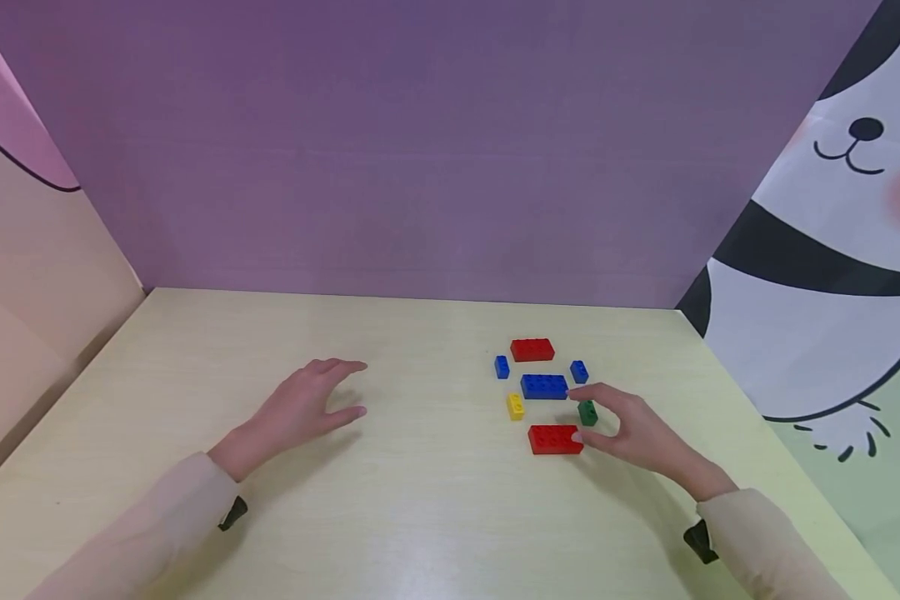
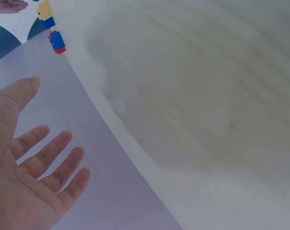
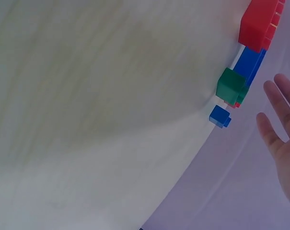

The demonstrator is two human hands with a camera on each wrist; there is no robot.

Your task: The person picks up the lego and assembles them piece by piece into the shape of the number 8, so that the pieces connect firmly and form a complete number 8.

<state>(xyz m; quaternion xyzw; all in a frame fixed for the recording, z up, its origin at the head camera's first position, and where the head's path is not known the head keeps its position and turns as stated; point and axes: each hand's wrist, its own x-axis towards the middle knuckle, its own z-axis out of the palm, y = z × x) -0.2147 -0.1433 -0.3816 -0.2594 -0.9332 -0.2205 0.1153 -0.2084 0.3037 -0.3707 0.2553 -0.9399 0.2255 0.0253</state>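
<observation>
My right hand (image 1: 637, 429) hovers at the right side of a group of toy building bricks, thumb and fingers spread apart. In the head view its thumb overlaps the end of the near red brick (image 1: 554, 440), and its index fingertip is right by the long blue brick (image 1: 544, 387). Between them sits a small green brick (image 1: 587, 413). A small yellow brick (image 1: 515, 407) lies on the left of the group. Farther back are another red brick (image 1: 532, 350) and two small blue bricks, one left (image 1: 502, 367), one right (image 1: 579, 372). My left hand (image 1: 300, 408) hangs over the table, relaxed and holding nothing.
The pale wooden table (image 1: 420, 517) runs back to a purple wall panel (image 1: 420, 167). A beige panel (image 1: 37, 317) stands along the left edge, and a panda-printed panel (image 1: 832, 350) along the right. Dark straps show at both cuffs.
</observation>
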